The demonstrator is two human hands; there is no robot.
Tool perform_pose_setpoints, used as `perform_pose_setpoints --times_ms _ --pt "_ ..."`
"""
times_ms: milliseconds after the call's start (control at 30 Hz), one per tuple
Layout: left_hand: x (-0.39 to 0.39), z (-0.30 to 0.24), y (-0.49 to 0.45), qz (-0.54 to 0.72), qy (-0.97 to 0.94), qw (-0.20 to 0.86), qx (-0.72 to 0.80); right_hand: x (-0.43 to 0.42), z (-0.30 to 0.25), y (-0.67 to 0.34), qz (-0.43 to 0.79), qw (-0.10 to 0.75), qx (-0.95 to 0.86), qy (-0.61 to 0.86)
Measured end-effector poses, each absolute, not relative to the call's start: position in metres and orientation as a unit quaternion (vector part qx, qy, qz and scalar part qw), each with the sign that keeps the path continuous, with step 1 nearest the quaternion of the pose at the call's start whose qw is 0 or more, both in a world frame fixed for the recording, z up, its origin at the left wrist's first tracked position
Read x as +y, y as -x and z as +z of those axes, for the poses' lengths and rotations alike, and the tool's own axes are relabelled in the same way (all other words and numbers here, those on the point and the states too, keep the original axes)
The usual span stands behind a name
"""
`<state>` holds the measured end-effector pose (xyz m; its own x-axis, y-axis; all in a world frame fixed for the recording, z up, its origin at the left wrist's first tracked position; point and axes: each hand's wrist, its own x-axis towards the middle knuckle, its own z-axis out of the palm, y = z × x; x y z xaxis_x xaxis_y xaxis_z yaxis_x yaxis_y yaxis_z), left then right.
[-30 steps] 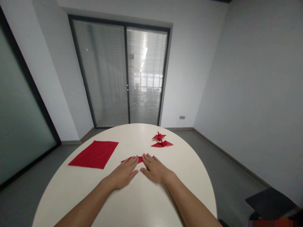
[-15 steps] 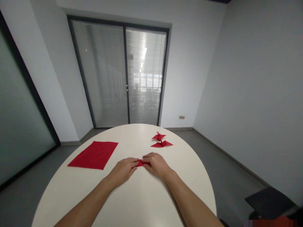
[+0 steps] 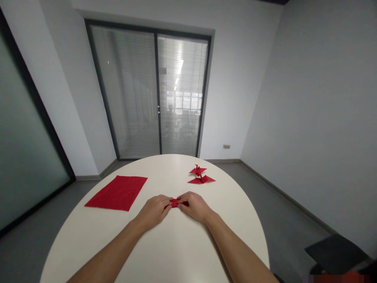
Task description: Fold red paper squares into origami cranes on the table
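White round table: flat a second ago, left hand and right hand now curl, pinching the folded red paper between them.

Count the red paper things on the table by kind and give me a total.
Flat red sheet: 1
Folded red figures and: 2
Small red piece pinched by left hand and right hand: 1
Total: 4

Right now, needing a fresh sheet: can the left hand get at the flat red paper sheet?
Probably yes: the flat red paper sheet lies left of the left hand, only bare white table between, though that hand pinches a small folded red paper.
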<state>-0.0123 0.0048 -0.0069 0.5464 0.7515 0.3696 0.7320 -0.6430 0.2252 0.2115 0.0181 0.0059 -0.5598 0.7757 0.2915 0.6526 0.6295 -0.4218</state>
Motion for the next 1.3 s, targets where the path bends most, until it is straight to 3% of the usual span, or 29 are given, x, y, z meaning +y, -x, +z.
perform_pose_setpoints --times_ms 633,1300 --pt "0.004 -0.002 0.007 0.254 -0.870 -0.005 0.421 0.020 0.001 -0.210 0.201 0.286 -0.832 0.431" --pt "0.006 -0.006 0.002 0.222 -0.859 0.014 0.461 0.026 0.005 -0.215 0.171 0.249 -0.871 0.387"
